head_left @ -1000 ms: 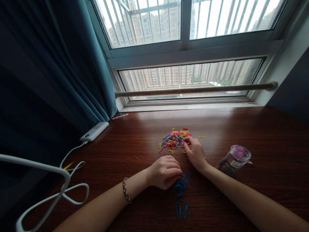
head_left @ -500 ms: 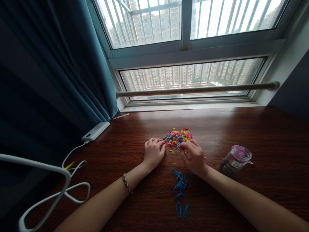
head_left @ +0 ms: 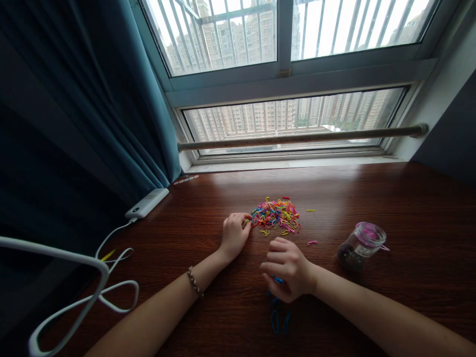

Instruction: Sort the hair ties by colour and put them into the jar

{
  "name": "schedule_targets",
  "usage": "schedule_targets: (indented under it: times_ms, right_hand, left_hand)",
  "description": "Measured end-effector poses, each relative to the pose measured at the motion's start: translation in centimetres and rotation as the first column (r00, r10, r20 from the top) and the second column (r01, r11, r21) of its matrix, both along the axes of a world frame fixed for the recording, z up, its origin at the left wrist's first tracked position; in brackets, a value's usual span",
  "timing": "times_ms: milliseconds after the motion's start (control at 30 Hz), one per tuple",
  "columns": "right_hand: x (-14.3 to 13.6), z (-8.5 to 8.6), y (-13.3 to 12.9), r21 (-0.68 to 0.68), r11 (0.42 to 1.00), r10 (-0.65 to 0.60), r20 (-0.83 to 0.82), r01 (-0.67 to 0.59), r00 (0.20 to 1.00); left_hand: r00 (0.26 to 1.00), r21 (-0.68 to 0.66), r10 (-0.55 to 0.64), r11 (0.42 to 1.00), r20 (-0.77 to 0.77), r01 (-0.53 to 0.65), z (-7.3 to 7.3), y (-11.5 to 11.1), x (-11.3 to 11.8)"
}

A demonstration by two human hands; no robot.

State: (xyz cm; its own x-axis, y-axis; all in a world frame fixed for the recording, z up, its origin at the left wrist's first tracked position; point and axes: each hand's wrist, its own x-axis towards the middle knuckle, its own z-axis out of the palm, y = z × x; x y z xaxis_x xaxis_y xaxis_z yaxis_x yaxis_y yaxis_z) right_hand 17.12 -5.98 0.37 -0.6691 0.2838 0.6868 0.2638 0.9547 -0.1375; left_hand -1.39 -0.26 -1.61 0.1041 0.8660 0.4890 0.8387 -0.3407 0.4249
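A heap of small multicoloured rubber bands (head_left: 275, 216) lies on the dark wooden tabletop. At its left edge rests my left hand (head_left: 235, 233), fingers bent, thumb and index slightly apart around a few bands at the edge. My right hand (head_left: 288, 270) is curled over the group of blue rubber bands (head_left: 274, 302) nearer me and covers most of them. Blue shows between its thumb and fingers, apparently a blue rubber band (head_left: 278, 280); its fingertips are partly hidden. Two blue bands lie separately below the hand. A pink band (head_left: 312, 243) sits alone to the right of the heap.
A clear jar (head_left: 362, 247) with dark contents and pink inside its mouth stands at the right. On the left are a white power strip (head_left: 148, 204) and a looping white cable (head_left: 106, 277). A yellow band (head_left: 310, 210) lies right of the heap; a window is behind.
My right hand has moved from the heap's right side toward me, over the blue bands. The pink band at the right is now uncovered. My left hand has barely shifted.
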Motion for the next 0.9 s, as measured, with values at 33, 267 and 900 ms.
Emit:
schedule_targets:
  times_ms: [33,267,900]
  right_hand:
    - [0.1,-0.1,0.4,-0.081,0.994,-0.081,-0.069,0.076,0.994]
    - [0.7,-1.8,4.2,-0.678,0.593,-0.725,-0.216,0.433,0.654]
    - [0.7,-3.5,5.1,-0.556,0.558,-0.728,0.028,0.616,0.685]
  left_hand:
    - [1.000,-0.004,-0.007,1.000,0.024,0.007,0.0,0.0,0.0]
    - [0.973,-0.003,-0.140,0.990,0.185,0.143,0.1,0.0,0.1]
    - [0.738,0.026,-0.673,0.738,-0.052,0.674,1.5,-2.4,1.7]
